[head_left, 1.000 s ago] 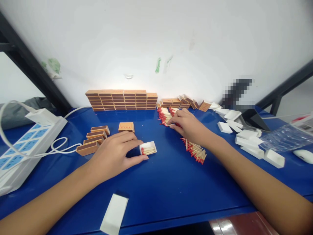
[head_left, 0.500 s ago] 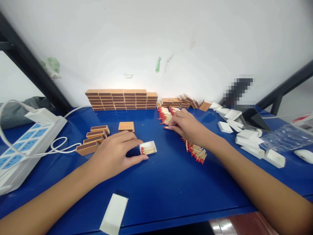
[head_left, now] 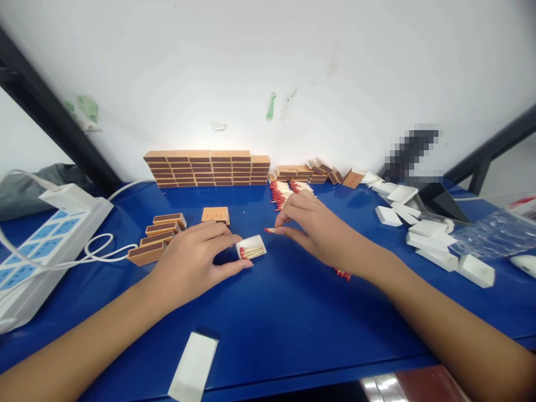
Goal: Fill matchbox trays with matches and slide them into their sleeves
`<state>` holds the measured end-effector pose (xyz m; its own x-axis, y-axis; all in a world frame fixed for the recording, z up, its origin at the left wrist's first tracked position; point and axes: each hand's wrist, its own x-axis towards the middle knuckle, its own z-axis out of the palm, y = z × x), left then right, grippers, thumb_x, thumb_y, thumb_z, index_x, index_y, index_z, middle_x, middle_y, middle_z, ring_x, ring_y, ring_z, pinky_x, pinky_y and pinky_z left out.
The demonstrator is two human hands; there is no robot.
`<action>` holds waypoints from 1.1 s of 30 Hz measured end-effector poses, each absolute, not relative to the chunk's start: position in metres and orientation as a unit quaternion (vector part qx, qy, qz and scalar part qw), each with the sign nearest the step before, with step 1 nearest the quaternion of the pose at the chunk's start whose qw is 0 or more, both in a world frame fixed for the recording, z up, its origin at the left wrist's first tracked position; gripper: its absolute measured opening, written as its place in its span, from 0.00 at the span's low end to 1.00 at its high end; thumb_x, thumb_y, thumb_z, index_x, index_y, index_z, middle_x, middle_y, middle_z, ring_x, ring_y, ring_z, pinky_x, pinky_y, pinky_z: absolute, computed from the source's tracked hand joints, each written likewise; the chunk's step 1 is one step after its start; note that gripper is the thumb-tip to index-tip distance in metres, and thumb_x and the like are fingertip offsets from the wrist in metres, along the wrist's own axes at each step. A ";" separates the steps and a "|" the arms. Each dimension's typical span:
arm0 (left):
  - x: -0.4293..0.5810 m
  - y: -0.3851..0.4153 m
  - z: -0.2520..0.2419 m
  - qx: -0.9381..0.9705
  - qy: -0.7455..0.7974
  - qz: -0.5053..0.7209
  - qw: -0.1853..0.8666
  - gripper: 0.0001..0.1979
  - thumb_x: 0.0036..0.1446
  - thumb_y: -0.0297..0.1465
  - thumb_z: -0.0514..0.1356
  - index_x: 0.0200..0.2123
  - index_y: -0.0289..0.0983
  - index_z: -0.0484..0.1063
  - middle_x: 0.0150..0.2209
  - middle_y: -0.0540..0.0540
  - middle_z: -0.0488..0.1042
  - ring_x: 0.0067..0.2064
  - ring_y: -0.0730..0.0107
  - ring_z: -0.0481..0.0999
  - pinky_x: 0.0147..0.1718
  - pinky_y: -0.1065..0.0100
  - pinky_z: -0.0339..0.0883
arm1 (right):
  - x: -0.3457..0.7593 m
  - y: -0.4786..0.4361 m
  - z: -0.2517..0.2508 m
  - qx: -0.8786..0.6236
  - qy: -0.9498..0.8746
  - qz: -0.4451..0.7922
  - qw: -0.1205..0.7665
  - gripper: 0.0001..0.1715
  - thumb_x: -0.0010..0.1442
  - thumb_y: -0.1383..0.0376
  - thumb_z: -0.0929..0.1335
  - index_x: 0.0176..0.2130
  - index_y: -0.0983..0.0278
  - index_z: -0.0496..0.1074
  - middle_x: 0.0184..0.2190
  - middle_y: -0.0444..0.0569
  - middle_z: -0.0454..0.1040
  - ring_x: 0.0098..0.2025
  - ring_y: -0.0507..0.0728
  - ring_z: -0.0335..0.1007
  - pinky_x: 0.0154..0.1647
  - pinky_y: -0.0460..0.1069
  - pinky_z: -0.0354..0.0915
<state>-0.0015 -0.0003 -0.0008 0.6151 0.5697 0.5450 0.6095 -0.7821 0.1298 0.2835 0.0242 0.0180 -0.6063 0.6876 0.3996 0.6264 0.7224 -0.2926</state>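
My left hand rests on the blue table, thumb and fingers closed on the left end of a small white matchbox tray partly filled with red-tipped matches. My right hand hovers just right of the tray, pinching a few matches whose red tips point left. A pile of loose matches lies behind my right hand, and more red tips peek out below its wrist.
Stacked brown matchbox sleeves line the wall, with several more left of my left hand. White trays lie scattered at right. A power strip with cable sits far left, and one white tray lies near the front edge.
My right hand has left the match pile and moved left and nearer, carrying a pinch of matches toward the tray. My left hand stays on the tray.
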 end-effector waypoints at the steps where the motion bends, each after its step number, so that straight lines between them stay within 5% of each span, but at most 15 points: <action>1: -0.001 0.000 -0.001 -0.898 -0.327 -0.293 0.034 0.16 0.64 0.42 0.70 0.45 0.35 0.82 0.37 0.45 0.81 0.41 0.59 0.83 0.43 0.60 0.78 | 0.282 0.022 0.019 -0.366 -0.895 0.063 0.247 0.08 0.73 0.62 0.68 0.40 0.60 0.75 0.41 0.53 0.74 0.48 0.63 0.68 0.53 0.61 0.66; 33: 0.003 -0.003 0.003 -0.895 -0.312 -0.316 0.036 0.15 0.64 0.40 0.71 0.45 0.34 0.81 0.38 0.46 0.80 0.40 0.61 0.83 0.42 0.60 0.76 | 0.264 0.005 0.025 -0.349 -0.902 0.049 0.250 0.08 0.74 0.64 0.66 0.42 0.61 0.75 0.41 0.53 0.74 0.47 0.63 0.66 0.54 0.61 0.66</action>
